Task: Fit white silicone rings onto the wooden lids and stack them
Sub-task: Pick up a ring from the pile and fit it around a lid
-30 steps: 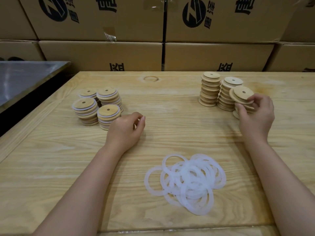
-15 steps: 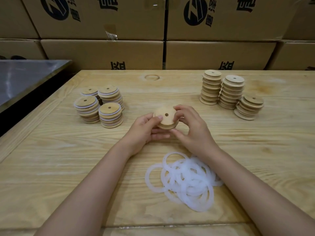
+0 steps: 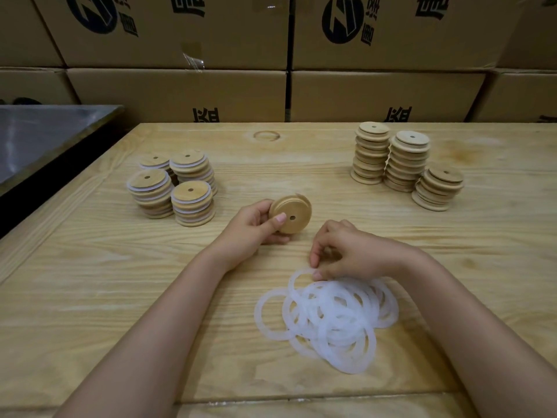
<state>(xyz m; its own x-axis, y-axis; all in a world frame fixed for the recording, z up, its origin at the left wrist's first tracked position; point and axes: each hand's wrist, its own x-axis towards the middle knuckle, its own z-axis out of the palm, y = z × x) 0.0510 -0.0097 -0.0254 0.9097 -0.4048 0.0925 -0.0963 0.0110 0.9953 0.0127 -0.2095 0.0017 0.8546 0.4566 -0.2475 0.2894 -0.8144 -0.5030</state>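
The person's left hand (image 3: 253, 227) is gripping a wooden lid (image 3: 294, 215) by its rim, thumb lying across the face beside the centre hole, tilting it just above the table (image 3: 90, 297). The hands are apart. The right hand (image 3: 346, 251), fingers curled, is pinching the edge of the topmost ring (image 3: 297, 277) on the pile of white rings (image 3: 331, 318) lying right under and in front of it. Beyond the left hand, ringed lid stacks (image 3: 171, 188) are standing; beyond the right, bare lid stacks (image 3: 404, 164). Cardboard boxes (image 3: 180, 95) are lining the back.
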